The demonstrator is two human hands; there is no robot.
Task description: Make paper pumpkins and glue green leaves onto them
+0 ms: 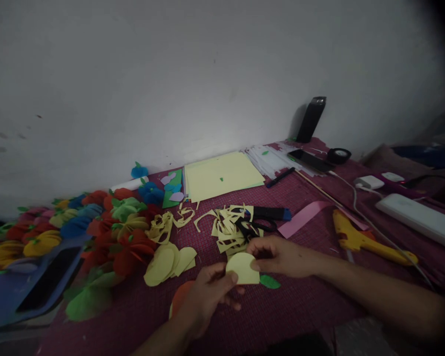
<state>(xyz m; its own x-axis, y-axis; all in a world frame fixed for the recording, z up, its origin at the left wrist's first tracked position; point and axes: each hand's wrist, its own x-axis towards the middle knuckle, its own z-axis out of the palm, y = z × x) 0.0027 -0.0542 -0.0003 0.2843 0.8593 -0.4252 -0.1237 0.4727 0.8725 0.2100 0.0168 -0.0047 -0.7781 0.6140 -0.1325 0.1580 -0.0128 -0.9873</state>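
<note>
Between my two hands is a pale yellow paper piece (242, 267) with a rounded top and a straight lower edge. My left hand (214, 291) pinches its left side, thumb on the front. At its upper right edge, my right hand (269, 254) grips it between thumb and fingers. Just below my right hand lies a green paper leaf (270, 282). Left of my hands is a small pile of yellow paper cutouts (165, 264). An orange paper piece (180, 298) is partly hidden behind my left hand. Yellow paper scraps (228, 227) and black scissors (252, 228) lie beyond.
Several colourful paper pumpkins (124, 232) crowd the left side. Yellow paper sheets (222, 175) lie at the back by the wall. On the right are a yellow glue gun (371, 242), a pink paper strip (304, 217), a white power strip (422, 220), a cable and a phone (309, 160).
</note>
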